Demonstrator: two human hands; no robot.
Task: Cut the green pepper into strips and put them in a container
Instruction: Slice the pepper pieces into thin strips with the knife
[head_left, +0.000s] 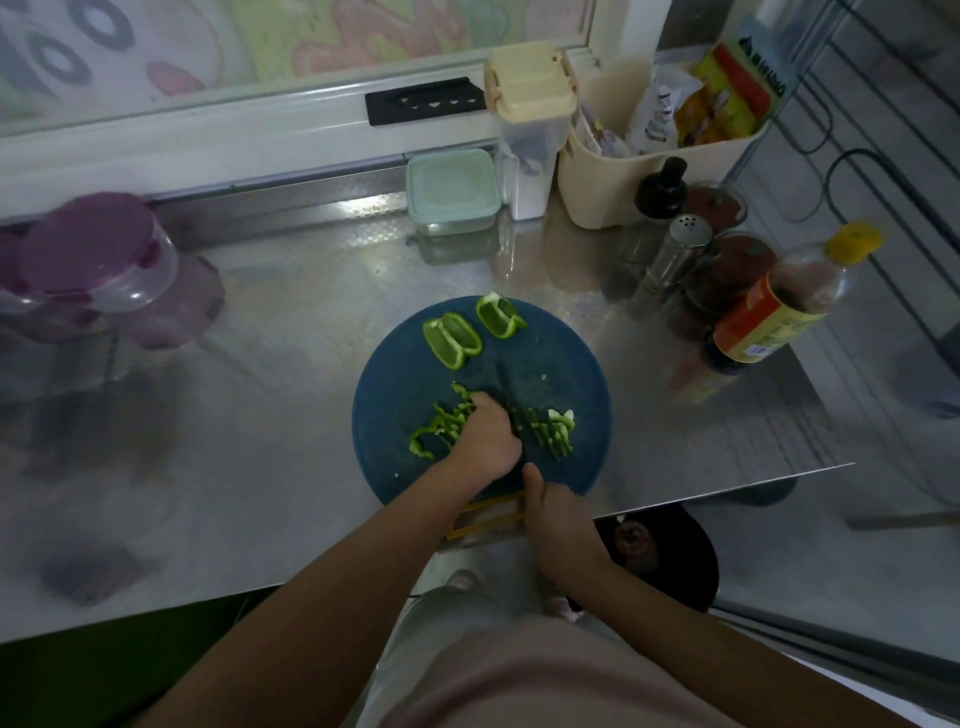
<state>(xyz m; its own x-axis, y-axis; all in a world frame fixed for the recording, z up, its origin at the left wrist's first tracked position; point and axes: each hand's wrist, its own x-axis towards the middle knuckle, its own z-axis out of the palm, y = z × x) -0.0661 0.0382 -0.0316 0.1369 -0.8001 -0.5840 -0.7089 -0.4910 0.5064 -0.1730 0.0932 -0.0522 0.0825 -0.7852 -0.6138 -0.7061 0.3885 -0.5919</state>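
A round blue cutting board (566, 358) lies on the steel counter. Two uncut green pepper pieces (451, 340) (498, 314) sit at its far side. Thin pepper strips (441, 423) lie left of my left hand (485, 439), which is curled over a pepper piece and holds it down. More cut strips (556, 431) lie right of the dark knife blade (511, 395). My right hand (558, 517) grips the knife handle at the board's near edge; the handle itself is hidden. A pale green lidded container (452, 189) stands at the back.
Bottles and a shaker (680, 249) crowd the right of the counter, with a cream basket (613, 187) behind them. Purple-lidded jars (98, 265) stand at the left. A yellow object (485, 514) lies under the board's near edge. The counter edge runs close on the right.
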